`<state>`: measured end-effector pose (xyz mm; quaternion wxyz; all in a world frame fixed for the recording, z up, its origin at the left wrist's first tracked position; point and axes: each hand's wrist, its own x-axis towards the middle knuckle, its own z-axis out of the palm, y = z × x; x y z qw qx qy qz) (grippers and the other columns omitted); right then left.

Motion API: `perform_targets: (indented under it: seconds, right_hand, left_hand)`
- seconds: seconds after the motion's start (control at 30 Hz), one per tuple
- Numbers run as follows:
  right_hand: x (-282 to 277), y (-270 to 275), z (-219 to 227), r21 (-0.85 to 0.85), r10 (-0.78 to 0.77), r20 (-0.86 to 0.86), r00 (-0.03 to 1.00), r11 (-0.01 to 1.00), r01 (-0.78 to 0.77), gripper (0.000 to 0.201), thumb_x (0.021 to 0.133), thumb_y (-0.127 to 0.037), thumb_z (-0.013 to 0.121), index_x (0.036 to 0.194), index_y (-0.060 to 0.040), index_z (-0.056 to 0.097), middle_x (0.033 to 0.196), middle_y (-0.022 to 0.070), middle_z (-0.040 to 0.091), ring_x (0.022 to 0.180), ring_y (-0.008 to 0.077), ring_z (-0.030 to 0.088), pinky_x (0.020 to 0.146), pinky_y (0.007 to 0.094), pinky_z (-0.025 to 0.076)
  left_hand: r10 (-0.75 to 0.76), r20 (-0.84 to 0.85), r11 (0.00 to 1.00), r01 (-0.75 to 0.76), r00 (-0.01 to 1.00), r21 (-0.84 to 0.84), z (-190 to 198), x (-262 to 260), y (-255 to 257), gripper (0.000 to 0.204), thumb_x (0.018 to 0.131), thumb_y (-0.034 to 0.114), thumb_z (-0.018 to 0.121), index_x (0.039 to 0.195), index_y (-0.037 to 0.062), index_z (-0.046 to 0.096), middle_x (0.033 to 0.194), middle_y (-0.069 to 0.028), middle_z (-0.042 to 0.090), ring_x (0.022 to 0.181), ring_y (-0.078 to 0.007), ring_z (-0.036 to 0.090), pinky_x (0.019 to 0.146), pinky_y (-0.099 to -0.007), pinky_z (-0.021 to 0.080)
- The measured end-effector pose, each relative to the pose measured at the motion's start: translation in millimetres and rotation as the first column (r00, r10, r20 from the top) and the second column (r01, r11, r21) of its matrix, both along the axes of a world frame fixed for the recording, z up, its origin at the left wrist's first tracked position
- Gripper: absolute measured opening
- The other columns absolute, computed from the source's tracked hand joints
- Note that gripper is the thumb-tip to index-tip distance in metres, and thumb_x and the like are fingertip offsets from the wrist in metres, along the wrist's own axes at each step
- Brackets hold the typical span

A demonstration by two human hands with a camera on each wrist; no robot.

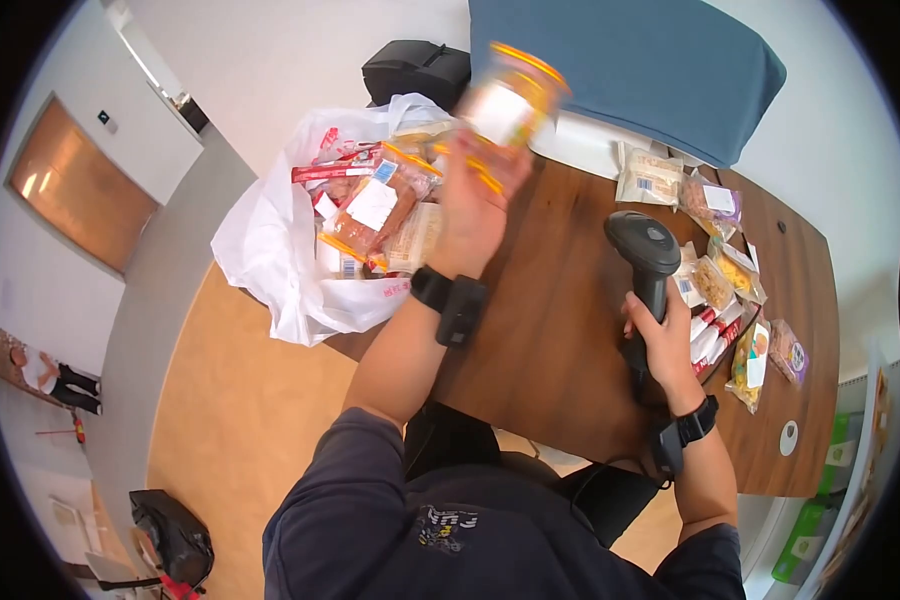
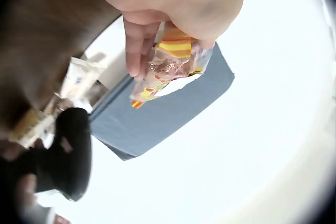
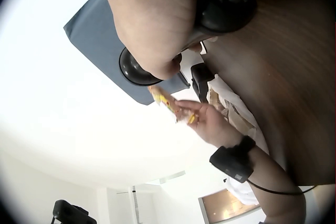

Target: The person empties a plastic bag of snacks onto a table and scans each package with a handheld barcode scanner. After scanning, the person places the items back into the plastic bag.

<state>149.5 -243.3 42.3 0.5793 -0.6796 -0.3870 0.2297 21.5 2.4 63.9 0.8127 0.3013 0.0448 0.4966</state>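
Observation:
In the head view the left hand [image 1: 475, 205] holds up a blurred packet [image 1: 505, 108] with orange-yellow edges and a white label, beside a white plastic bag [image 1: 260, 240] filled with food packets. The left wrist view shows its fingers gripping the clear packet [image 2: 170, 66] by one end. The right hand [image 1: 665, 345] is wrapped round the handle of a black handheld scanner [image 1: 642, 245], whose head points up and away from the body. In the right wrist view the scanner [image 3: 137, 69] is partly hidden by that hand [image 3: 152, 24].
Several food packets [image 1: 712, 205] lie on the right part of the brown wooden table [image 1: 530, 330]. At the back stand a black device [image 1: 416, 72] and a box-shaped thing under a blue-grey cover [image 1: 630, 70]. A cable hangs near the right wrist. A person [image 1: 58, 378] is at the far left.

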Motion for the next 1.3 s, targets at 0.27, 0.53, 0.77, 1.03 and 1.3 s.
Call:
perform_targets:
  seconds: [0.27,0.53,0.77,1.03,1.3]
  right_hand:
    - [-1,0,0,0.034,0.019,-0.1,0.995,0.999,-0.016,0.031,0.09,-0.016,0.065,0.112,0.0027,0.055,0.079,0.0062,0.063,0.06,0.0105,0.057,0.056,0.026,0.047]
    - [4,0,-4,0.029,0.02,-0.173,0.985,0.999,-0.015,0.039,0.092,-0.022,0.067,0.118,0.0036,0.053,0.078,0.0058,0.063,0.06,0.009,0.057,0.054,0.0248,0.047]
    - [5,-4,-8,-0.031,0.017,0.029,0.999,0.999,-0.016,0.042,0.091,-0.025,0.068,0.119,0.0038,0.053,0.078,0.006,0.062,0.063,0.0092,0.06,0.057,0.0252,0.049]
    - [-8,-8,-2,0.092,-0.052,0.199,0.979,0.995,0.034,0.049,0.084,-0.029,0.071,0.118,0.0023,0.053,0.087,0.0211,0.066,0.078,0.0333,0.067,0.073,0.0393,0.052]
    - [-15,-12,0,0.127,-0.021,0.3,0.954,0.992,-0.019,0.043,0.083,-0.025,0.072,0.114,-0.0004,0.053,0.088,0.02,0.067,0.08,0.0371,0.068,0.07,0.0414,0.054]
  left_hand:
    - [0.501,0.269,0.865,-0.473,0.822,-0.167,26,-55,35,0.063,0.102,0.048,0.043,0.141,-0.0002,0.034,0.144,-0.0232,0.034,0.128,-0.0391,0.049,0.114,-0.0448,0.04]
    - [0.098,-0.09,0.992,-0.09,0.991,0.085,-3,-29,20,0.07,0.097,0.064,0.038,0.127,0.0,0.042,0.109,-0.0231,0.062,0.082,-0.0325,0.066,0.077,-0.0411,0.056]
    - [-0.054,-0.399,0.973,0.137,0.915,0.184,-41,15,-19,0.051,0.102,0.049,0.044,0.119,0.0013,0.05,0.107,-0.0155,0.061,0.086,-0.0239,0.064,0.073,-0.0346,0.054]
    - [0.223,-0.664,0.745,0.315,0.714,0.588,-50,53,-61,0.034,0.093,0.016,0.064,0.122,0.0033,0.054,0.115,-0.0073,0.06,0.106,-0.0131,0.059,0.089,-0.0252,0.047]
    - [0.118,-0.434,0.488,0.329,0.893,0.809,-96,96,-72,0.029,0.094,0.018,0.064,0.117,0.0015,0.06,0.106,-0.0102,0.065,0.094,-0.0195,0.062,0.083,-0.0335,0.049]
